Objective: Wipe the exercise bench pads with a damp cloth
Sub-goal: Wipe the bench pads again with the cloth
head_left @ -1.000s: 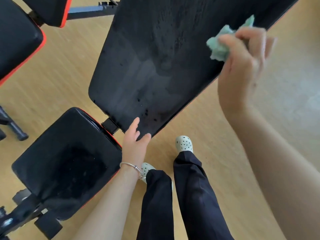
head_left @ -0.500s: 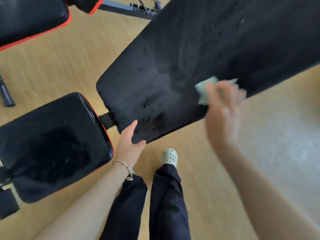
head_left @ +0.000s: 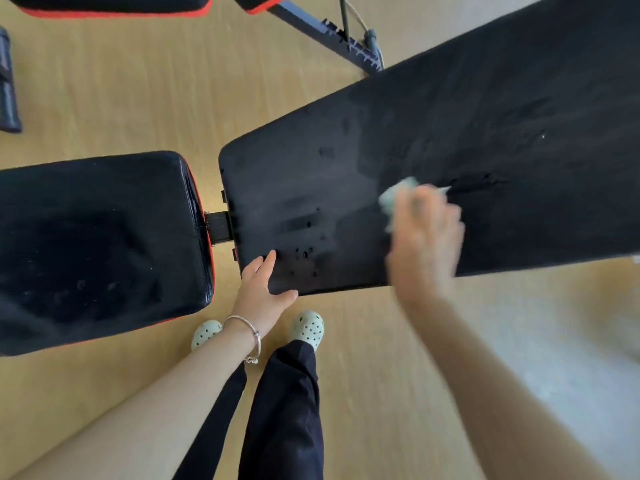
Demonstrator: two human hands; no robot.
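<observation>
pale green cloth (head_left: 394, 199) bunched against the long back pad (head_left: 502, 126), toward its near edge and well along from the hinge end. wadded inside the right grip (head_left: 426, 237), fingers curled over and closed on it, only a corner poking out past the knuckles. left grip (head_left: 259, 289) spread loose on the pad's near corner, fingers straight, holding nothing, seemingly steadying. dull wet streaks across the pad, beads of water (head_left: 304, 252) just beyond the left fingertips. seat pad (head_left: 97, 244) just beside, across a narrow gap bridged by the hinge bracket (head_left: 218, 226), patchy and possibly already wiped. likely trouble from here: skipping the droplet patch and the corner hidden under the left palm; leaving pooled water to run off the edge onto the wooden floor (head_left: 138, 98) near the pale clogs (head_left: 308, 327), slippery underfoot; rocking the pad if pressed hard away from its support. hard to judge: right grip smeared by motion, so exact finger placement unclear; far end of the back pad cut off at the right; frame mostly out of sight; more red-trimmed pads (head_left: 110, 5) clipped at the top.
</observation>
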